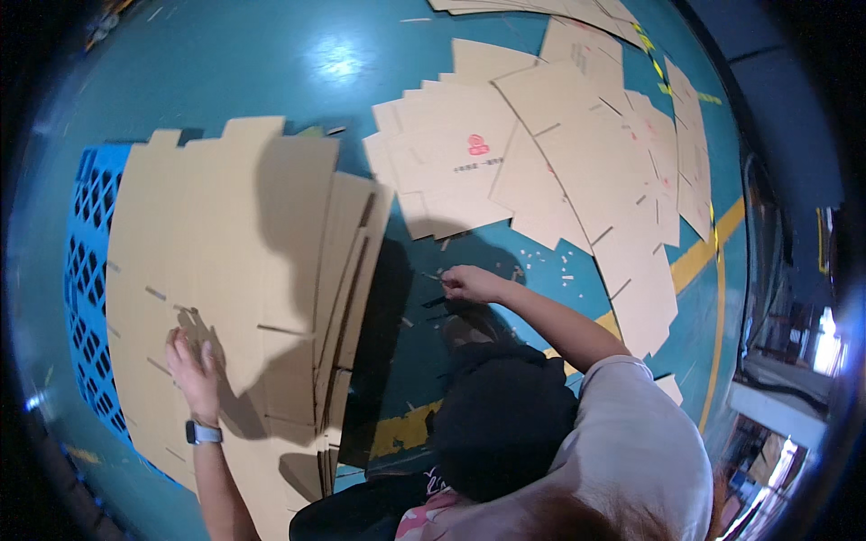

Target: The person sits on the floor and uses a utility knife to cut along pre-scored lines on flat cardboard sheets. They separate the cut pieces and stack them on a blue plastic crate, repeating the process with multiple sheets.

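My left hand [192,370], with a watch [204,433] on its wrist, is open over the top sheet of a stack of flat brown cardboard [216,225]. Its fingers are apart, and narrow slots are cut in the sheet around them. To the right of the stack, above the green floor, my right hand [471,283] is closed in a pinch. A thin strip [432,277] shows at its fingertips, too small to make out. The stack lies on a blue plastic pallet [95,270] with a lattice surface, and its sheets fan out unevenly along the right side.
More flat cardboard blanks [451,135] overlap on the floor ahead and to the right, some with red print. Small cardboard scraps [566,270] are scattered near my right hand. Yellow floor lines [708,248] run at the right. My dark-clothed knee [505,415] is below my right hand.
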The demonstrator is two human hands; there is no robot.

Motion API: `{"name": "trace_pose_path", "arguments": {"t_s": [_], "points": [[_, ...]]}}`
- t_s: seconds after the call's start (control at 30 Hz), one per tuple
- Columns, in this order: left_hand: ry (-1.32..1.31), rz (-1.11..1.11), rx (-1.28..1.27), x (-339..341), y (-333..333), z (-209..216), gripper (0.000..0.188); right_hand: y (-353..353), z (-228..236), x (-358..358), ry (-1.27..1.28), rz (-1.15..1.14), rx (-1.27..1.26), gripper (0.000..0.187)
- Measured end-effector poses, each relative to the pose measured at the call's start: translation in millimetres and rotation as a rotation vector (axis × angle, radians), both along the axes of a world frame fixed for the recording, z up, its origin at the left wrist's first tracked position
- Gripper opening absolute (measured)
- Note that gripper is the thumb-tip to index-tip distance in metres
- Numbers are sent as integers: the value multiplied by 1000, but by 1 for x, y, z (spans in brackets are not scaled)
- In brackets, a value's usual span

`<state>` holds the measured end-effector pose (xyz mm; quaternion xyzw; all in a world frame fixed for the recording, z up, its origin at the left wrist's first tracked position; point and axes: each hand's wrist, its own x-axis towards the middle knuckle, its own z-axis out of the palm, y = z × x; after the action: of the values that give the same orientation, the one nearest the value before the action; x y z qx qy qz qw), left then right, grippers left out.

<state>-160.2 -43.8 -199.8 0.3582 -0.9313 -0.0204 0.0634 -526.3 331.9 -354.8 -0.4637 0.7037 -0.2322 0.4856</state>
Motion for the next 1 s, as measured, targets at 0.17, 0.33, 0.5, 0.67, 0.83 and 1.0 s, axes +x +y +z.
{"name": "trace_pose_path", "arguments": {"t_s": [0.17, 0.33, 0.5, 0.67, 0.83, 1.0], "points": [[-68, -196, 220, -87, 61, -2, 58, 14, -4, -37, 407, -287, -215, 22], [-199, -217, 107, -110, 78, -35, 63, 74, -5, -144, 870, -909, -55, 45], [-205, -244, 77, -110, 73, -43, 63, 151, -18, -196, 958, -919, 225, 70], [-257, -256, 166, -117, 73, -27, 63, 210, -20, -175, 861, -785, 375, 80], [-340, -180, 253, -130, 75, -14, 63, 242, -24, -161, 804, -647, 699, 100], [-300, -151, 318, -172, 73, 7, 64, 245, -15, -160, 786, -573, 801, 106]]}}
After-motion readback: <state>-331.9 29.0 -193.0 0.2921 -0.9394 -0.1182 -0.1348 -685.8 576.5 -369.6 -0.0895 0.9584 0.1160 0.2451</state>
